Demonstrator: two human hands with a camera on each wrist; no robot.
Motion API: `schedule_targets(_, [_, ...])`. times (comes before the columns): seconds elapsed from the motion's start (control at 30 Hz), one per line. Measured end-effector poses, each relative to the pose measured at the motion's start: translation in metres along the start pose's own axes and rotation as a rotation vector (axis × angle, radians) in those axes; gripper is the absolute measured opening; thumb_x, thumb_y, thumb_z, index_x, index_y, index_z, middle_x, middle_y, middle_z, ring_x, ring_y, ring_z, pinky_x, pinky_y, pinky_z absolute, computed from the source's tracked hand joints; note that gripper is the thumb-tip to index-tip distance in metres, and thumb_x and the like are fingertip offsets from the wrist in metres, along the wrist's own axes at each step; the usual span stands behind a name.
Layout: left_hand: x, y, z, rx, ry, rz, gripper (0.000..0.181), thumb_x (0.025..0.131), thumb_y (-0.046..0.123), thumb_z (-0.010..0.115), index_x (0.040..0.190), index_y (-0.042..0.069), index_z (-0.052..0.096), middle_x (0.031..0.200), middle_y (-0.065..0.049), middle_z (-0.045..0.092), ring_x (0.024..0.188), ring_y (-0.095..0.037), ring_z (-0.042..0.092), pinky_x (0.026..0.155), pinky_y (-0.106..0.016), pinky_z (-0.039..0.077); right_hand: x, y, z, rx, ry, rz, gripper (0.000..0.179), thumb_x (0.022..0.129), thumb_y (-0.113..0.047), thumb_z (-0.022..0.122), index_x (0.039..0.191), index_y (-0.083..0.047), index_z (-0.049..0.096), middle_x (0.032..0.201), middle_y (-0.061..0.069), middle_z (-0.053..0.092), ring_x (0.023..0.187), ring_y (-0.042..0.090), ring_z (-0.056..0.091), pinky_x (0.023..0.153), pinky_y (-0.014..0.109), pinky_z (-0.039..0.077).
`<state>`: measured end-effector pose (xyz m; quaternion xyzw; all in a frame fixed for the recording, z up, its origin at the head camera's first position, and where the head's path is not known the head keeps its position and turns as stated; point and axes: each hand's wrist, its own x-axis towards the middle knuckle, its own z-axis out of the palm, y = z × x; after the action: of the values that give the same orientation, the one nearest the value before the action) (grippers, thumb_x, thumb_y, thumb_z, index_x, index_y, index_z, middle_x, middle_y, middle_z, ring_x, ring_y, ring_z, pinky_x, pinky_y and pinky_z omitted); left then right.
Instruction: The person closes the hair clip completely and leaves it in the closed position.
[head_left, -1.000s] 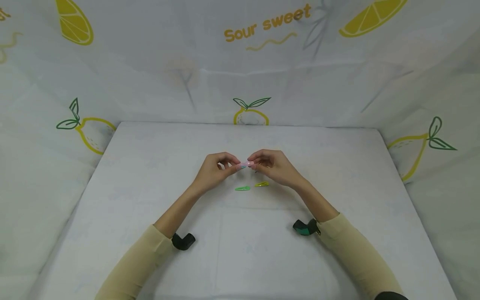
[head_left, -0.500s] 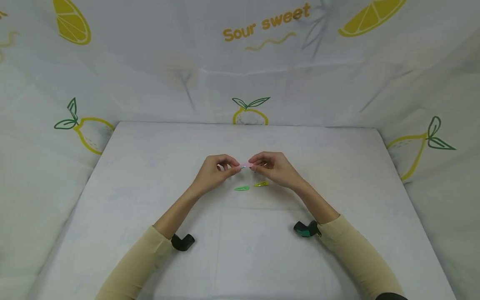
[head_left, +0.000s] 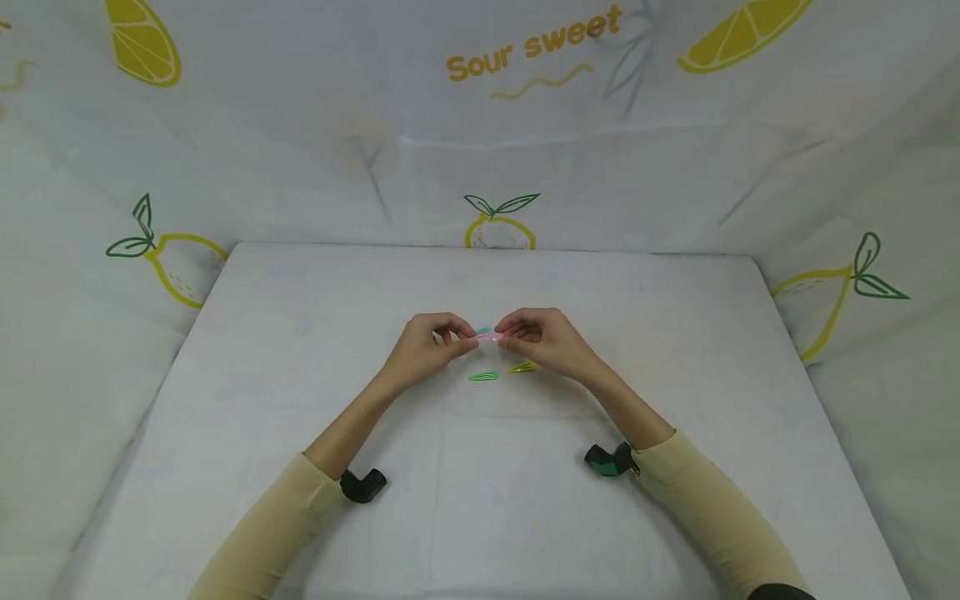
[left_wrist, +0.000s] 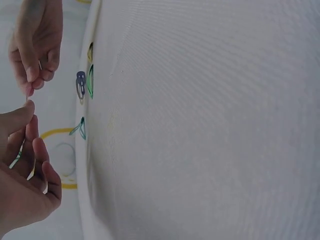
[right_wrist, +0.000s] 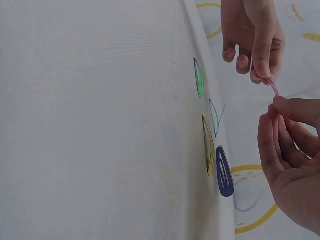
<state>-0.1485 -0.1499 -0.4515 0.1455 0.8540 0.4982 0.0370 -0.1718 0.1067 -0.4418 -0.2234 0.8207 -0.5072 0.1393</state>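
Note:
A pink snap hair clip point(head_left: 490, 336) is held between my two hands above the table. My left hand point(head_left: 426, 346) pinches its left end between thumb and fingertips. The right end is pinched by my right hand point(head_left: 553, 343). In the right wrist view the pink clip point(right_wrist: 273, 87) looks slightly bowed, its ends covered by fingertips. Beneath the hands lie a green hair clip point(head_left: 483, 376) and a yellow hair clip point(head_left: 522, 367). Just past the pink clip shows a teal hair clip point(head_left: 483, 330). A dark blue hair clip point(right_wrist: 225, 172) appears in the wrist views, hidden in the head view.
A white cloth covers the table point(head_left: 480, 500). Lemon-print curtains point(head_left: 300, 133) stand at its back and sides. Black wrist cameras, the left camera point(head_left: 364, 486) and the right camera point(head_left: 609, 459), jut inward from the sleeves, low over the cloth.
Both hands have drawn slightly toward the body with the pink hair clip. The teal hair clip now shows beyond it instead of below it. The clips on the table have stayed put.

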Motion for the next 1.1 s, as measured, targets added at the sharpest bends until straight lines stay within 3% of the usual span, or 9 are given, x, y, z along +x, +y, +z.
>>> schedule_targets(0.57, [-0.004,-0.002,0.000,0.088,-0.039,-0.027,0.011,0.097,0.017,0.082,0.104,0.007,0.082,0.097,-0.008,0.081,0.073,-0.013,0.058,0.065,-0.021,0.042,0.001,0.003,0.006,-0.054,-0.007,0.004,0.012,0.096,-0.005,0.079,0.107,-0.002,0.080,0.097,0.013,0.080,0.086,0.019,0.071,0.078,0.017,0.057])
schedule_targets(1.1, [-0.007,-0.008,-0.001,0.100,-0.063,-0.046,0.006,0.097,0.014,0.081,0.100,0.009,0.083,0.093,-0.007,0.078,0.070,-0.012,0.053,0.066,-0.022,0.042,0.002,0.004,0.012,-0.083,-0.046,0.018,0.011,0.097,-0.009,0.080,0.106,-0.003,0.081,0.097,0.011,0.079,0.086,0.016,0.070,0.080,0.020,0.057])
